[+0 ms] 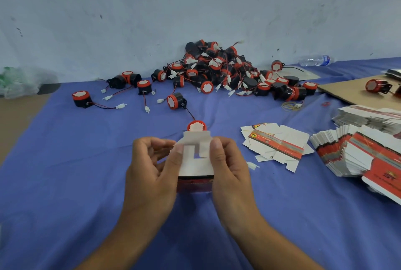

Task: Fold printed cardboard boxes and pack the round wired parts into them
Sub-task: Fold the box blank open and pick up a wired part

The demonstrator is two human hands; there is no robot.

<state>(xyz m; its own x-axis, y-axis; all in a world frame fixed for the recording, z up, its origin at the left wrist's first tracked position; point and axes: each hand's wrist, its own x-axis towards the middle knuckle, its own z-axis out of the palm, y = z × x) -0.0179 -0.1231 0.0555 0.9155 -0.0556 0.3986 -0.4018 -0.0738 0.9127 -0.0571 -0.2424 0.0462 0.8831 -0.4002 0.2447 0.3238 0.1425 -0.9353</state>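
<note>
Left hand (152,166): grasping the box (196,166), left side.
Right hand (227,161): grasping its right side.
Round wired parts (217,70): heaped far, centre.

The box (195,167) hides all but the top of one round part (196,126). The flat boxes (368,157) run off the right edge, their print too blurred to read; the left edge cuts a plastic bag (19,83).

You get soft, even, bluish light with faint shadows; the view is slightly blurry and bows at the edges
</note>
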